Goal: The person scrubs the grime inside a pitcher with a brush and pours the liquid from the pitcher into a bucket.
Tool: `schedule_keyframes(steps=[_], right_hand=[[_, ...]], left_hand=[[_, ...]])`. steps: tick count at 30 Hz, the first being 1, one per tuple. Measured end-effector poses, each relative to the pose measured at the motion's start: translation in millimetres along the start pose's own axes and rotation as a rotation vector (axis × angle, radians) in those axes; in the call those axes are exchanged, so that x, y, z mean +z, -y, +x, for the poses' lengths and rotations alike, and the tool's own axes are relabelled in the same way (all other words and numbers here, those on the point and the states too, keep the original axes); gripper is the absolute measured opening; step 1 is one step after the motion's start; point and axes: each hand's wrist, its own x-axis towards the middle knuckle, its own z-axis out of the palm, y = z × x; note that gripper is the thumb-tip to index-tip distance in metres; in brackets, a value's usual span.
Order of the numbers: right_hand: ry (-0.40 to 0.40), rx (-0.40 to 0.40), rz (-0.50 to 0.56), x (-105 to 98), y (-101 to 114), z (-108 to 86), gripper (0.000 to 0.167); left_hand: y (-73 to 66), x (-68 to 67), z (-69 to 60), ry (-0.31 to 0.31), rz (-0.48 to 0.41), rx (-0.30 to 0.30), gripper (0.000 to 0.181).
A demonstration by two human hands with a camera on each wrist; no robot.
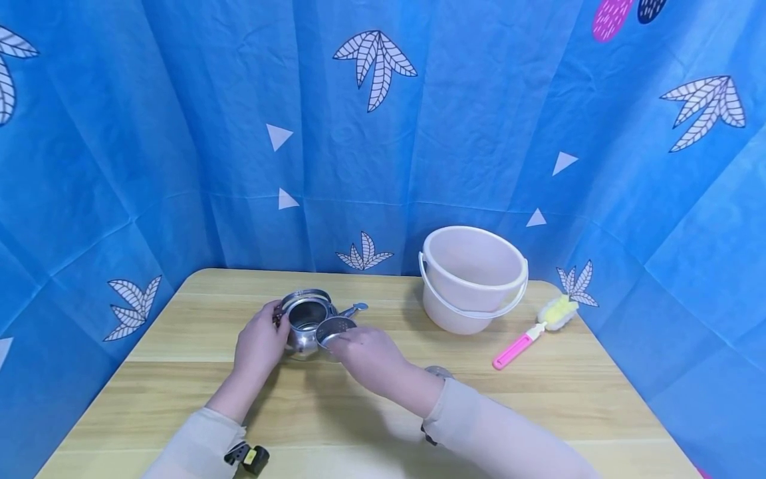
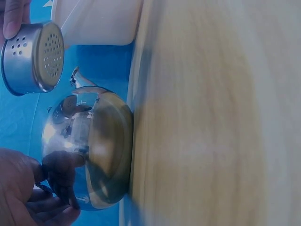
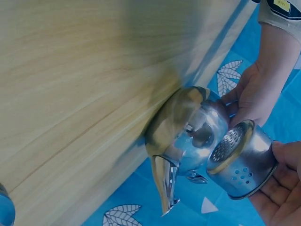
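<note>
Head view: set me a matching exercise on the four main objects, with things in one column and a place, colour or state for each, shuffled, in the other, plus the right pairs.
Things
1. metal teapot
2. perforated strainer
3. bucket
4. brush

Places, colours, states
A. pale, standing towards the far side of the table
B. pink and pale yellow, lying down
C. held in the right grip
D. standing open on the table, at the left grip

Pairs: 1-D, 2-C, 3-A, 4-B
</note>
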Motion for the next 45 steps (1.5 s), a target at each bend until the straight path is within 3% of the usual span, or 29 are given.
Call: schedule_keyframes(steps=[13,26,45], right_hand=[[0.015,-0.016,-0.025,2,0,-10.0,0.017],[0.124,0.007,-0.015,0,2,-17.5,0.030],[0.108,-0.021,-0.056,3,0,-34.2,0.021]], left_hand=[[0.3,0.1,0.2,0.007,0.003,-0.008,0.044],[-1.0,-0.1,-0.1,0.000,0.011,-0.007,0.044],[-1.2,0.2,-0.1,0.002,0.004,-0.009,0.044]])
